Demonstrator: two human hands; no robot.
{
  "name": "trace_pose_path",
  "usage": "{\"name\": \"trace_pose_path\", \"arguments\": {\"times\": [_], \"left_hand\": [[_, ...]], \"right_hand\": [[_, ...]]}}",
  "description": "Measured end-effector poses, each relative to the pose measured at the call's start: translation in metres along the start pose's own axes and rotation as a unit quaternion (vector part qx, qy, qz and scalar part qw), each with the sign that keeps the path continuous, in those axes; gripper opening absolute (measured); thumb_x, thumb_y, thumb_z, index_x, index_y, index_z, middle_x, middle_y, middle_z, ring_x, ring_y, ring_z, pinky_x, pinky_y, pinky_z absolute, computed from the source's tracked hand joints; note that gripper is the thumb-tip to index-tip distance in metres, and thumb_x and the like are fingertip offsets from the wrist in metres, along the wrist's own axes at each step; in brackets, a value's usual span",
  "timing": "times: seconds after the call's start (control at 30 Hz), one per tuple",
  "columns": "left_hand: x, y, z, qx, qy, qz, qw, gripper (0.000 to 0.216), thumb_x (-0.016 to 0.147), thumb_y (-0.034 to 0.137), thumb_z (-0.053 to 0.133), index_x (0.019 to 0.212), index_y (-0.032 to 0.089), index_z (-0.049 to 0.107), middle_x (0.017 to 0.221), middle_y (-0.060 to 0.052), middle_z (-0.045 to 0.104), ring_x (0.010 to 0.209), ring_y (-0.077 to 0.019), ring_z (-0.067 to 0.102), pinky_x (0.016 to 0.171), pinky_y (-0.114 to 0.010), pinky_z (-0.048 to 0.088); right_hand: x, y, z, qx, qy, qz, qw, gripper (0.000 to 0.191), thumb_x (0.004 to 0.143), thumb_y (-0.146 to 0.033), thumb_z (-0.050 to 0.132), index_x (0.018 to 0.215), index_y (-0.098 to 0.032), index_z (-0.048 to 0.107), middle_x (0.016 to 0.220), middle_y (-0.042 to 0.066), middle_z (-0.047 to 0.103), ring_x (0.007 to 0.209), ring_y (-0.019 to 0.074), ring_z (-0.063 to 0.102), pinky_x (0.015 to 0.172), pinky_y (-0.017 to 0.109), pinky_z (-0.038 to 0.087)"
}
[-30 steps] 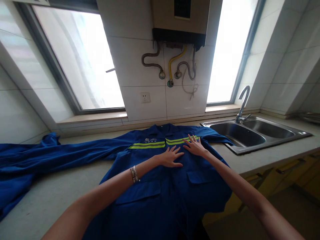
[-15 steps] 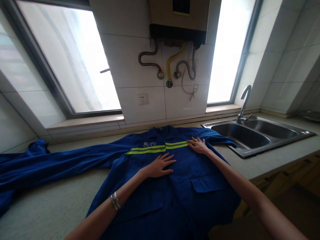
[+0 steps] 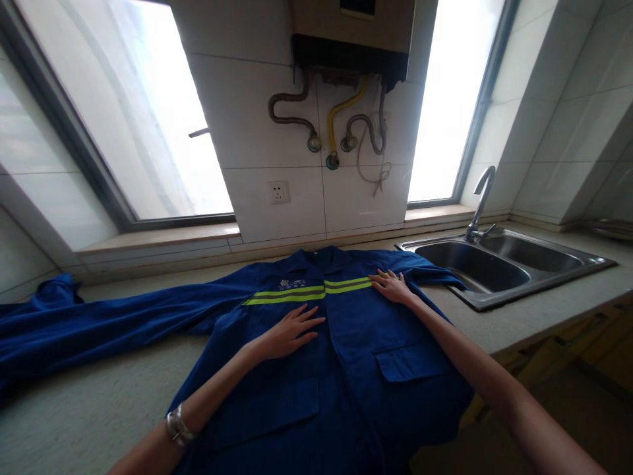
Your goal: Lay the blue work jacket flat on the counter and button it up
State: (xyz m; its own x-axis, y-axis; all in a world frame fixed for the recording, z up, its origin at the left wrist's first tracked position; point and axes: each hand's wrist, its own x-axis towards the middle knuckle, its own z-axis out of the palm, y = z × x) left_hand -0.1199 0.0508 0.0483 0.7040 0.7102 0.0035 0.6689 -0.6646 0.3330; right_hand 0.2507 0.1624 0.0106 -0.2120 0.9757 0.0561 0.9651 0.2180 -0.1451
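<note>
A blue work jacket with yellow-green reflective stripes lies spread, front up, on the countertop. My left hand rests flat on its chest, below the stripe, with fingers spread; a silver bracelet circles that wrist. Over the stripe on the other side of the chest lies my right hand, fingers apart and flat on the cloth. One sleeve stretches far to the left; the other sleeve reaches the sink's edge. The jacket's lower part hangs over the counter's front edge.
A steel double sink with a faucet is set into the countertop at the right. On the tiled wall hang a water heater with pipes and a socket. Windows flank it. Yellowish cabinets stand below the counter.
My left hand has slid left across the jacket's chest, away from the front opening. My right hand stays at the stripe. The view has shifted slightly.
</note>
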Motion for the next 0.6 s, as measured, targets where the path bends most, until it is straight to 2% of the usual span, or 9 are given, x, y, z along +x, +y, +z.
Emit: {"name": "trace_pose_path", "arguments": {"times": [0.2, 0.4, 0.5, 0.6], "left_hand": [[-0.032, -0.058, 0.003, 0.104, 0.069, -0.079, 0.989, 0.051, 0.092, 0.052, 0.029, 0.141, 0.037, 0.029, 0.151, 0.002, 0.015, 0.138, -0.0288, 0.013, 0.11, -0.05, 0.02], [-0.078, -0.126, -0.008, 0.184, 0.185, -0.154, 0.953, 0.054, 0.091, 0.053, 0.028, 0.137, 0.028, 0.04, 0.149, -0.003, 0.024, 0.138, -0.027, 0.015, 0.109, -0.048, 0.022], [-0.096, -0.157, -0.031, 0.166, 0.212, -0.198, 0.943, 0.054, 0.09, 0.053, 0.026, 0.127, 0.024, 0.052, 0.142, -0.004, 0.037, 0.133, -0.0236, 0.03, 0.108, -0.038, 0.027], [-0.115, -0.186, -0.064, 0.132, 0.232, -0.285, 0.921, 0.046, 0.087, 0.045, 0.036, 0.115, 0.017, 0.059, 0.128, -0.006, 0.053, 0.116, -0.0198, 0.048, 0.1, -0.028, 0.036]], "right_hand": [[0.003, 0.002, 0.005, -0.002, 0.008, 0.002, 1.0, 0.051, 0.091, -0.058, 0.02, 0.139, -0.042, 0.032, 0.149, -0.002, 0.021, 0.135, 0.0333, 0.016, 0.101, 0.064, 0.007], [0.009, -0.001, 0.004, -0.003, 0.014, 0.016, 1.0, 0.052, 0.09, -0.058, 0.027, 0.136, -0.039, 0.039, 0.147, 0.0, 0.027, 0.132, 0.0376, 0.021, 0.099, 0.066, 0.009], [0.025, -0.029, -0.004, -0.02, 0.03, 0.061, 0.998, 0.058, 0.088, -0.058, 0.031, 0.137, -0.028, 0.041, 0.141, 0.011, 0.036, 0.126, 0.0402, 0.032, 0.097, 0.065, 0.015], [0.047, -0.085, -0.012, -0.013, 0.062, 0.011, 0.998, 0.062, 0.089, -0.058, 0.028, 0.142, -0.025, 0.032, 0.142, 0.015, 0.033, 0.125, 0.0384, 0.034, 0.098, 0.058, 0.022]]}}
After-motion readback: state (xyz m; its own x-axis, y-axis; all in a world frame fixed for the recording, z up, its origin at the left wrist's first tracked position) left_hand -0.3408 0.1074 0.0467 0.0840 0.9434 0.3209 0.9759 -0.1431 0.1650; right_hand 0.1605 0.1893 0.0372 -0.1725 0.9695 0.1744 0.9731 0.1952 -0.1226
